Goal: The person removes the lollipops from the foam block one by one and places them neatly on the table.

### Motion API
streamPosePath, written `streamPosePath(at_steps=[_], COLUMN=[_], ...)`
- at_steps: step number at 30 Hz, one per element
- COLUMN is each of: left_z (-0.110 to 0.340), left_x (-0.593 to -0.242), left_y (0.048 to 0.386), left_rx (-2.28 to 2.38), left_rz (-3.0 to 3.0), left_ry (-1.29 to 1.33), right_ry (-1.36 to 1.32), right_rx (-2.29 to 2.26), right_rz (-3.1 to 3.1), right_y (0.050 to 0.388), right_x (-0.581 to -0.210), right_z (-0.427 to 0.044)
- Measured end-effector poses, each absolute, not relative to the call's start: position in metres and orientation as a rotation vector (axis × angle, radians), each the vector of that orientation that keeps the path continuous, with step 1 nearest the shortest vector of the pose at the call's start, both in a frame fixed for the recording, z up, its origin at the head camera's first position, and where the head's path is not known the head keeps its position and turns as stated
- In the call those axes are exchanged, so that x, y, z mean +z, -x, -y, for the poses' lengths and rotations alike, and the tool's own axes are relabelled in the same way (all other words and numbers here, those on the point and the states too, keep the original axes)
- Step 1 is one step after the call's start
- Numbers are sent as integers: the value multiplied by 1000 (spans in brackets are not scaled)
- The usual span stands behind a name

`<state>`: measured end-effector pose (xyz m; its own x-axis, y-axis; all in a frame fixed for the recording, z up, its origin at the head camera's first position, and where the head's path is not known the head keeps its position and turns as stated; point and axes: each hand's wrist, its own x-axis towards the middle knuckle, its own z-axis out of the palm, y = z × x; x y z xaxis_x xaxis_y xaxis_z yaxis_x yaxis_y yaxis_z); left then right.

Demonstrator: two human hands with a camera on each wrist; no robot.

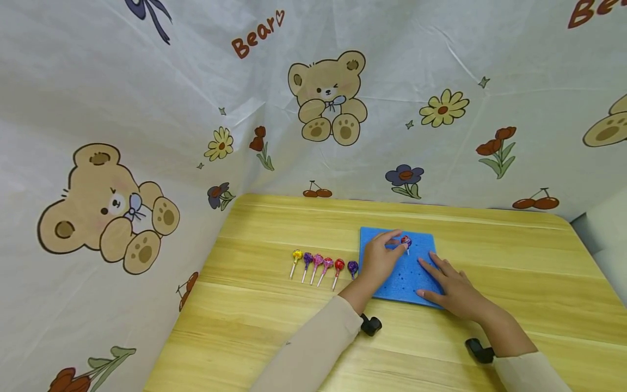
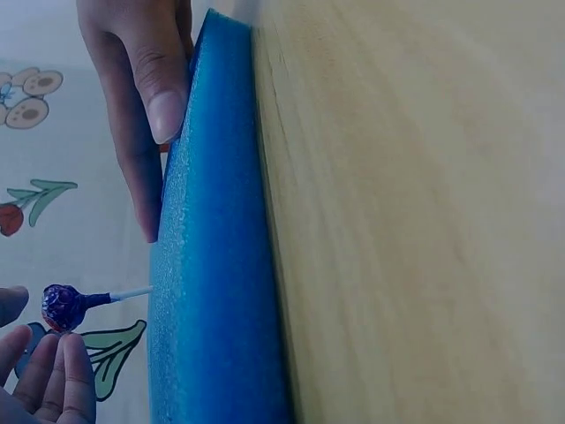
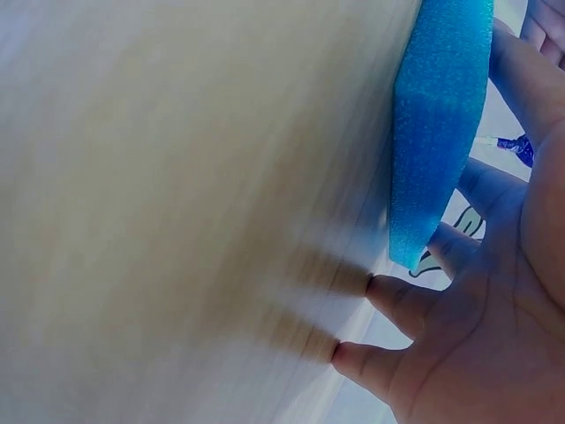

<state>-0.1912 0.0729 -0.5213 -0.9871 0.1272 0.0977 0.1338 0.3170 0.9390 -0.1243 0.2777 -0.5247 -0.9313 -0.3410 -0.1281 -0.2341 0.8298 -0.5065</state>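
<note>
A lollipop (image 1: 406,240) in a dark wrapper with some red stands with its white stick in the blue foam board (image 1: 404,272). My left hand (image 1: 379,261) is over the board, thumb and fingers spread around the candy. In the left wrist view a gap shows between the thumb and the lollipop (image 2: 64,307); the fingertips are close below it, and contact is unclear. My right hand (image 1: 458,294) rests at the board's right edge, fingers spread. The right wrist view shows some fingers over the foam (image 3: 441,132) and two fingertips on the table.
Left of the board several lollipops lie in a row on the wooden table (image 1: 245,305): a yellow one (image 1: 297,254), pink ones (image 1: 318,259), a red one (image 1: 339,264) and purple ones (image 1: 352,266). Small holes dot the foam. A bear-print cloth (image 1: 196,81) hangs behind.
</note>
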Motion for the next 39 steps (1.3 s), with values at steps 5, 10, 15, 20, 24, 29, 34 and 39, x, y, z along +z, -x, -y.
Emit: streamPosePath(at_steps=[5,10,15,20,24,29,34,39], left_z=[-78,-81,-82,-85,-87,-87,-86,-87], left_x=[-521,-524,-526,-529,-530,-529,-524,-523], left_y=[195,198,198,199,199,198,195,195], left_rx=[-1776,-1718,-1728,-1793,-1814,-1791,-1795,-1791], left_rz=[2545,2572,2571,2530,2512,2526,2539,2542], left_ry=[268,285,294,273,256,279,303,318], right_ry=[456,459,454,441,436,440,444,446], right_rx=[-729,-736,-741,-739,-740,-740,-743,-744], right_rz=[-2808,-2806,-2800,-2794,-2793,-2798,-2798,-2797], right_y=[125,125,124,124,123,123,123,123], right_x=[-525,-525,-524,-524,-524,-524,-524,-524], right_z=[-278,-278,-278,-278,-277,-277,-277,-278])
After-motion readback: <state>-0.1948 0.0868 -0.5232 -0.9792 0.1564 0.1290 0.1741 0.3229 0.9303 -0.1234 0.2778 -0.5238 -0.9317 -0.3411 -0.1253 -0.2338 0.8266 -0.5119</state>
